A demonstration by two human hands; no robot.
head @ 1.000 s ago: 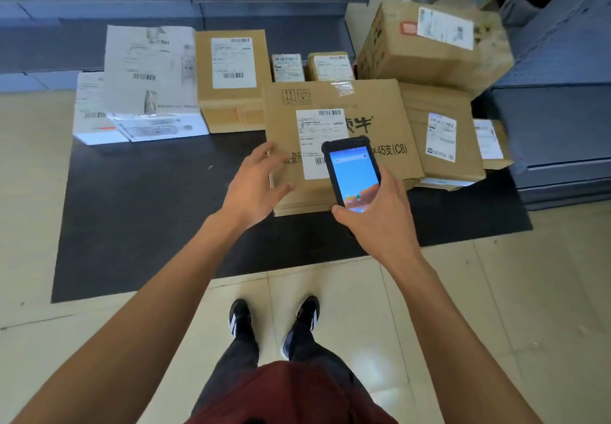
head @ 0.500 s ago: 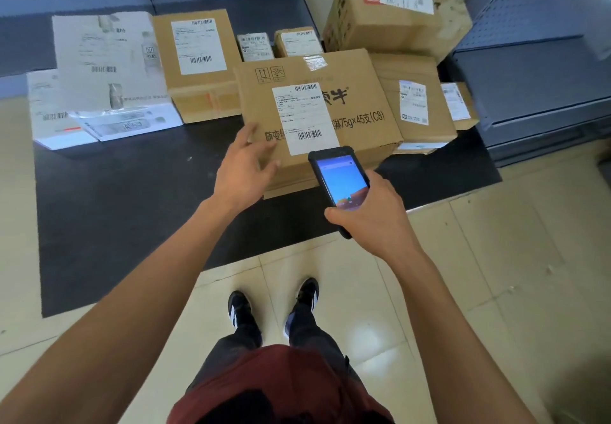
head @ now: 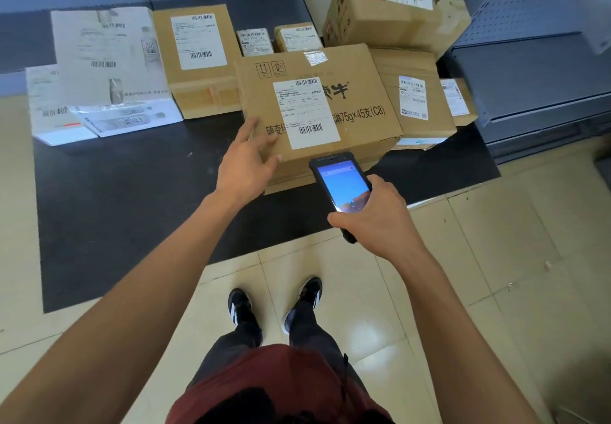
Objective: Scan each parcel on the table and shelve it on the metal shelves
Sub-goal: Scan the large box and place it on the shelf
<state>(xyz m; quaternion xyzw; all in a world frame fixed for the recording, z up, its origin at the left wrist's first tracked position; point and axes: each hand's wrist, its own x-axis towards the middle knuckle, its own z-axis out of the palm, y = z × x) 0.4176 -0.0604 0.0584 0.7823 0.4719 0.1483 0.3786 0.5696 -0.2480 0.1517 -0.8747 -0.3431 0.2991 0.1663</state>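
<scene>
Left hand spread flat on the near-left corner of the large carton, right hand wrapped around the scanner just below its label, long axis running left-right.

One head-worn wide view looks steeply forward and down, close above both hands; edges bend, so the far shelving's angles seem unreliable.
</scene>
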